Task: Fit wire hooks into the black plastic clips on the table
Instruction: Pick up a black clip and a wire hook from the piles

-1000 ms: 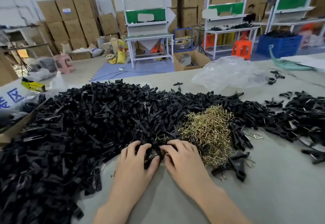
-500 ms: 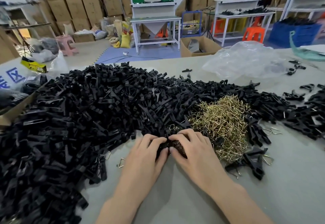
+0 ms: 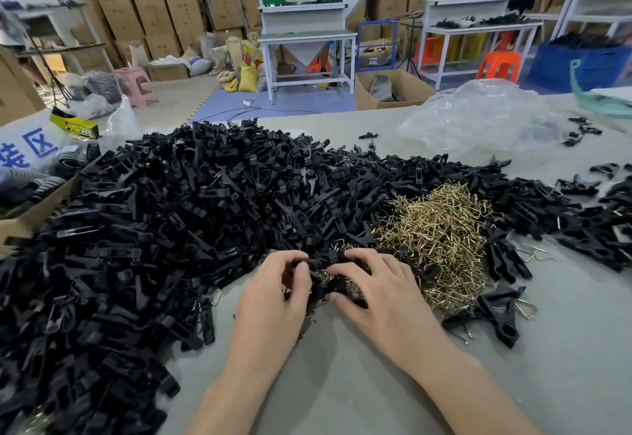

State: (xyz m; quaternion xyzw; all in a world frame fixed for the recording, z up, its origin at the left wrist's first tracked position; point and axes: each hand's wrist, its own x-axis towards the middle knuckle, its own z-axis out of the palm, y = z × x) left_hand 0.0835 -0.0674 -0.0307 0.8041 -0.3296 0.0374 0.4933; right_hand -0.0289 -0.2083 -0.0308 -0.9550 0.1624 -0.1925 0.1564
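A worker's bare left grip (image 3: 273, 294) and right grip (image 3: 386, 294) meet at the near edge of a broad heap of black plastic clips (image 3: 171, 229) on a grey counter (image 3: 376, 383). Both have fingers curled round a black clip (image 3: 319, 262) held between them, with a few strands of brass-coloured wire showing beneath it. Whether a hook is seated in that clip cannot be told. A tangled pile of wire hooks (image 3: 441, 229) lies just right of the right grip, ringed by more clips. A few clips with hooks fitted (image 3: 496, 311) sit near the pile's front edge. A crumpled clear plastic bag (image 3: 485, 116) rests at the counter's far right.
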